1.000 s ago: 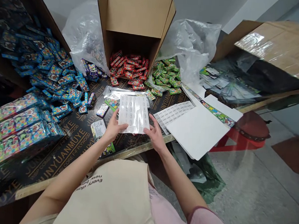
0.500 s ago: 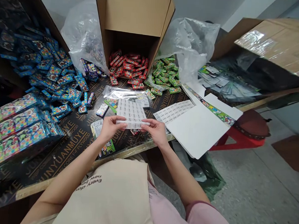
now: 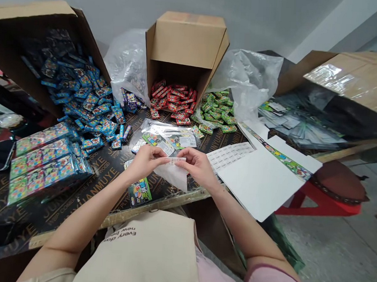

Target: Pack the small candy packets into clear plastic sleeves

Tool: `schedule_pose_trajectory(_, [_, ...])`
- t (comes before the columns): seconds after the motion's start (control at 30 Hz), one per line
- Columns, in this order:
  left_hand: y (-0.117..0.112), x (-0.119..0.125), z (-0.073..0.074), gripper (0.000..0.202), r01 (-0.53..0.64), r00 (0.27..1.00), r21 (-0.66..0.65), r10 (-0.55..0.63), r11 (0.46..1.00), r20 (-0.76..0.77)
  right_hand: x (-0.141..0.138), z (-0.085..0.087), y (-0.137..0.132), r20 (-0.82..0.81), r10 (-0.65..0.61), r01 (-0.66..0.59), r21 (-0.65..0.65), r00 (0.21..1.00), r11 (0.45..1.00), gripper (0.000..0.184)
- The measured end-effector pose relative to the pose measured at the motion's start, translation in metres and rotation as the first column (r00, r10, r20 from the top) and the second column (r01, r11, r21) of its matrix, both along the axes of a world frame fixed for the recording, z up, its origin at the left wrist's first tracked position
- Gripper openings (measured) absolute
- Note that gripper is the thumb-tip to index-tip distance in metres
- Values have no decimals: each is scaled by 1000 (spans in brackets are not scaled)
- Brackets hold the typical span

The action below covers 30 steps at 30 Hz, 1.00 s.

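Both of my hands hold one white sticker sheet (image 3: pixel 175 175) over the near edge of the dark plywood table (image 3: pixel 78 194). My left hand (image 3: pixel 147 160) pinches the sheet's top left. My right hand (image 3: pixel 197 164) pinches its top right. The sheet is folded over and hangs down between them. Just behind my hands lie clear bags with small printed packets (image 3: pixel 169 138). A green printed packet (image 3: pixel 139 192) lies under my left wrist.
An open carton (image 3: pixel 187 44) at the back spills red packets (image 3: pixel 171 99); green packets (image 3: pixel 217 109) lie to its right, blue packets (image 3: pixel 80 97) to its left. Wrapped bundles (image 3: pixel 45 158) sit at the left by a phone (image 3: pixel 0 155). White card sheets (image 3: pixel 262 178) overhang a red stool (image 3: pixel 327 194).
The sticker sheet lay flat on the table a second ago; my hands have lifted and folded it, so it now hangs between my fingers. The camera has tilted up and shifted left.
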State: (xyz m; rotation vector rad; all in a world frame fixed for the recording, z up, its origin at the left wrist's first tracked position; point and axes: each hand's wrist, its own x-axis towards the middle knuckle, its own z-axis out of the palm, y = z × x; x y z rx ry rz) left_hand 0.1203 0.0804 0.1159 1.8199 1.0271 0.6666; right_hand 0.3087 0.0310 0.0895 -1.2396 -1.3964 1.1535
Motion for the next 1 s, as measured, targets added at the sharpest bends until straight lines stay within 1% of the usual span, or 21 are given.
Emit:
schedule_pose_trajectory(0.07, [1,-4,-1,21,-19,1000,-58,21,998,24,-1,0,0,62,1,-6,89,998,996,13])
schedule_pose_trajectory(0.13, [2,-7,-4,22,-29,998,-118,35,993,49,0,-1,-2,182,-44,-2,249,982,969,11])
schedule_pose_trajectory(0.2, [3,-9,-7,24,-25,996,-184,41,983,82,0,-2,-4,288,-118,-16,424,950,906,13])
schedule_pose_trajectory(0.23, [3,-10,-9,25,-22,994,-212,43,977,96,1,-2,-5,319,-146,-31,491,936,871,14])
schedule_pose_trajectory(0.27, [4,-10,-10,25,-21,993,-230,46,973,106,1,-3,-5,331,-163,-42,534,930,845,14])
schedule_pose_trajectory(0.3, [4,-11,-11,25,-24,993,-238,52,971,110,1,-3,-5,322,-173,-36,552,931,833,15])
schedule_pose_trajectory(0.33, [4,-11,-12,25,-31,992,-234,58,972,109,1,-3,-4,293,-179,-10,547,939,837,14])
schedule_pose_trajectory(0.37, [3,-10,-13,25,-42,992,-222,66,974,105,1,-4,-3,249,-181,27,520,951,854,13])
schedule_pose_trajectory(0.4, [3,-10,-14,24,-53,992,-205,75,977,100,0,-4,-1,200,-174,60,473,964,879,17])
schedule_pose_trajectory(0.43, [2,-9,-14,23,-64,992,-186,83,980,97,-1,-4,1,158,-150,73,410,976,909,30])
schedule_pose_trajectory(0.47, [1,-8,-15,22,-71,992,-168,88,983,94,-3,-5,4,128,-106,58,337,986,940,46])
schedule_pose_trajectory(0.5, [-1,-8,-16,21,-77,992,-148,91,986,89,-4,-6,5,108,-49,18,267,993,964,58])
schedule_pose_trajectory(0.53, [-2,-8,-17,21,-81,993,-127,92,989,80,-6,-7,7,91,8,-27,205,996,978,65])
schedule_pose_trajectory(0.57, [-3,-8,-18,21,-81,994,-107,89,991,67,-7,-8,8,75,47,-58,158,996,986,65])
schedule_pose_trajectory(0.6, [-4,-8,-18,21,-74,995,-96,80,993,53,-8,-10,9,55,59,-65,129,997,989,62])
schedule_pose_trajectory(0.67, [-5,-11,-20,24,-44,998,-115,49,992,35,-9,-12,9,17,38,-40,105,999,994,61])
schedule_pose_trajectory(0.77, [-4,-14,-23,27,-13,998,-200,25,980,54,-7,-14,8,27,40,-43,101,999,994,65])
schedule_pose_trajectory(0.83, [-2,-16,-25,24,-24,997,-244,41,969,66,-5,-14,7,94,59,-72,144,994,987,64])
schedule_pose_trajectory(0.93, [-1,-16,-27,23,-30,996,-303,54,953,72,-5,-15,7,254,58,-131,280,965,951,56])
schedule_pose_trajectory(1.0, [-2,-16,-29,26,-29,995,-341,61,939,85,-6,-16,6,375,26,-183,390,927,903,48])
